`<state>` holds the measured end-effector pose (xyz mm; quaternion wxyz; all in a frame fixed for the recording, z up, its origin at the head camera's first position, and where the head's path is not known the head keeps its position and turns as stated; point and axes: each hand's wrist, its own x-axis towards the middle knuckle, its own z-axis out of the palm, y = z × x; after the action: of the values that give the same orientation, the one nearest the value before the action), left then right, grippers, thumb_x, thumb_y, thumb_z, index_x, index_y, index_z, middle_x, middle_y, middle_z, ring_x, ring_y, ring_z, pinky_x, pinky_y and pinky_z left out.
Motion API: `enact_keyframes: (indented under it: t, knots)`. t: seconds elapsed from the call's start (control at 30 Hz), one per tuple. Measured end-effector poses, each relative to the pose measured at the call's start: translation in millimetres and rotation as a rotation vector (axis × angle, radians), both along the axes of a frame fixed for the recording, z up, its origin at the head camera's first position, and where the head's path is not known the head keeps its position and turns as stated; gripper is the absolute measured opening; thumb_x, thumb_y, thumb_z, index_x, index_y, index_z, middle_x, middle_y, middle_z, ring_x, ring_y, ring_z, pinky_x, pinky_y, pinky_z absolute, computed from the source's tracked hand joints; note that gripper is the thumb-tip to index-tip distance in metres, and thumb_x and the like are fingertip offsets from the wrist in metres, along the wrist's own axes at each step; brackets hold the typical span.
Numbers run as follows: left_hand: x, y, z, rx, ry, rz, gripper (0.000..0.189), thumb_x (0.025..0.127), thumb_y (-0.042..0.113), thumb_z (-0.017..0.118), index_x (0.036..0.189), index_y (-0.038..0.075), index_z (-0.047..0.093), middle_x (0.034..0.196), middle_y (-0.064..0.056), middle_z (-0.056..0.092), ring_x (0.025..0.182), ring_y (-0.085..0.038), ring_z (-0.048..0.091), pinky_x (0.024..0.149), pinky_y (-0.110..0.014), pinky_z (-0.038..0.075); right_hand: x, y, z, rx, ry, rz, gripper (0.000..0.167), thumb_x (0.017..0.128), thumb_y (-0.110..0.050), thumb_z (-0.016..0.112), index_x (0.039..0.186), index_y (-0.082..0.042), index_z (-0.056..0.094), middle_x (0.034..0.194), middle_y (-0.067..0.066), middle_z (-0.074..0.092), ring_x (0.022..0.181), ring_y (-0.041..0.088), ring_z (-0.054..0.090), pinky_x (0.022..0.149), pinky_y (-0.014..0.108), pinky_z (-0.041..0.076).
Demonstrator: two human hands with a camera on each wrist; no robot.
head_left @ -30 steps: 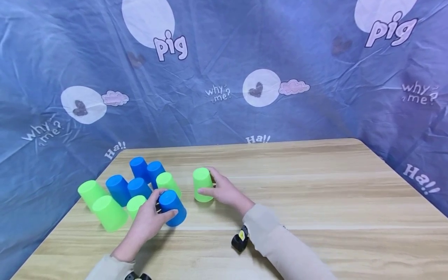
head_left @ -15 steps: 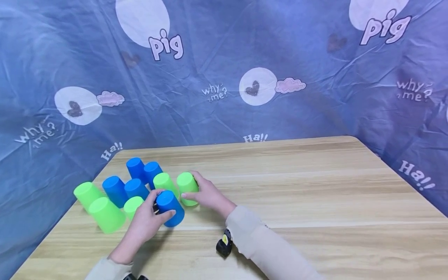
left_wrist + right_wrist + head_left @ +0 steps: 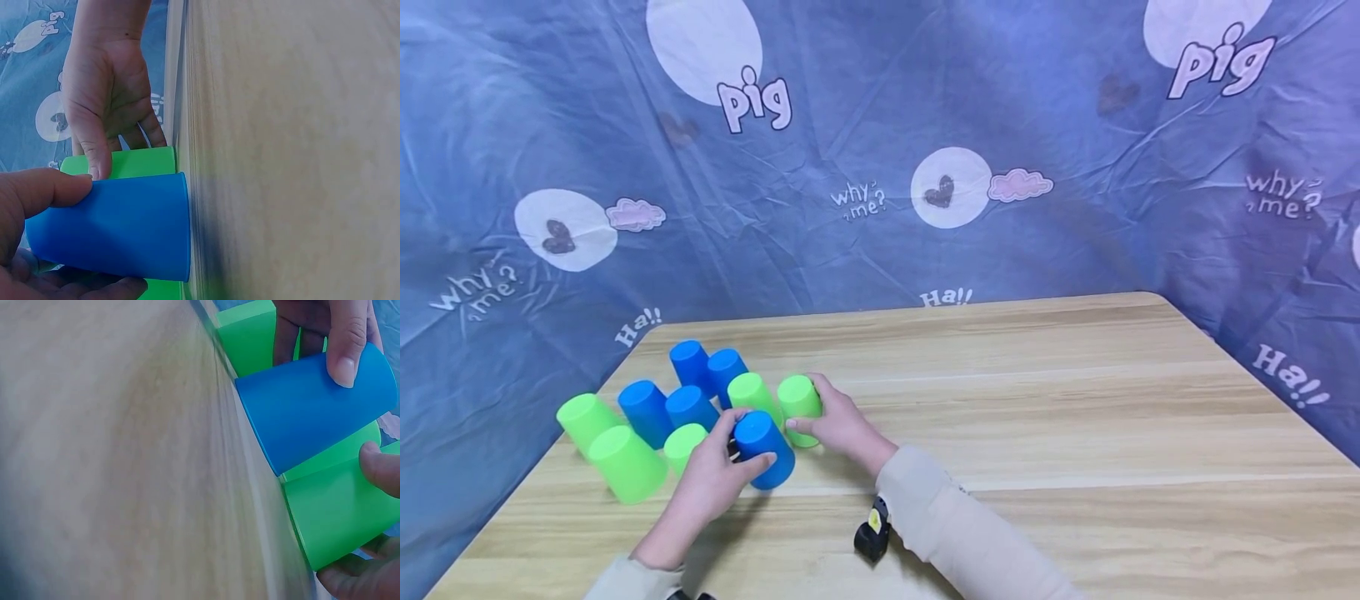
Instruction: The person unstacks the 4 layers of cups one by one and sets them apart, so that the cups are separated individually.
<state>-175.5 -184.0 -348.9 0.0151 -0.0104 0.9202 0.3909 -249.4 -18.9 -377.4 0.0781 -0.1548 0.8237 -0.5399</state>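
Observation:
My left hand (image 3: 711, 475) grips an upside-down blue cup (image 3: 765, 454) at the front of a group of cups, thumb on its near side. In the left wrist view that blue cup (image 3: 119, 228) has its rim down at the wooden surface. My right hand (image 3: 844, 423) holds an upside-down green cup (image 3: 800, 402) from its right side, thumb in front. This green cup stands close beside another green cup (image 3: 751, 396); whether they touch I cannot tell. In the right wrist view the held green cup (image 3: 344, 509) lies close to the blue one.
Several upside-down cups stand to the left, among them blue cups (image 3: 646, 412) and larger-looking green cups (image 3: 627, 467). A green cup (image 3: 682, 447) is partly hidden by my left hand. The wooden table (image 3: 1037, 400) stretches right, backed by a blue printed cloth (image 3: 850, 108).
My right hand has brought its green cup leftward, up beside the other green cup. My left hand keeps its grip on the blue cup. The head view has shifted slightly.

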Motion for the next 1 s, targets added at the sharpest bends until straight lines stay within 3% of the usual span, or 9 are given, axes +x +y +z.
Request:
enact_keyframes:
  t: [0.4,0.63,0.87,1.0]
  knots:
    - [-0.7,0.1,-0.2,-0.004,0.002,-0.014,0.058,0.086,0.02,0.066,0.133,0.006,0.035,0.136,-0.03,0.04,0.122,-0.05,0.04,0.091,-0.058,0.042,-1.1,-2,-5.2,0.012,-0.021,0.0,0.06,0.083,-0.027,0.07,0.135,-0.022,0.041,0.12,0.004,0.058,0.106,0.022,0.055,0.091,0.042,0.046]
    - [-4.2,-0.8,3.5,-0.029,-0.012,-0.023,0.059,0.086,0.019,0.066,0.133,0.006,0.034,0.136,-0.031,0.039,0.122,-0.051,0.039,0.09,-0.06,0.042,0.9,0,-4.3,0.079,-0.054,-0.01,0.071,0.082,-0.027,0.07,0.142,-0.019,0.032,0.13,0.009,0.053,0.111,0.026,0.054,0.093,0.044,0.044]
    - [-5.8,3.1,7.6,-0.131,-0.002,-0.011,0.065,0.082,0.022,0.071,0.132,0.002,0.034,0.13,-0.031,0.045,0.116,-0.05,0.045,0.088,-0.063,0.042,0.3,16,-2.2,0.09,-0.097,-0.026,0.083,0.076,-0.022,0.076,0.143,-0.02,0.028,0.134,0.014,0.049,0.117,0.034,0.05,0.098,0.05,0.04]
    - [-2.7,6.9,13.6,-0.163,0.002,0.0,0.078,0.08,0.023,0.073,0.139,0.001,0.026,0.136,-0.033,0.039,0.121,-0.051,0.04,0.091,-0.064,0.039,-1.0,41,0.7,0.09,-0.096,-0.002,0.084,0.075,-0.023,0.076,0.144,-0.02,0.028,0.14,0.018,0.042,0.126,0.037,0.042,0.102,0.054,0.034]
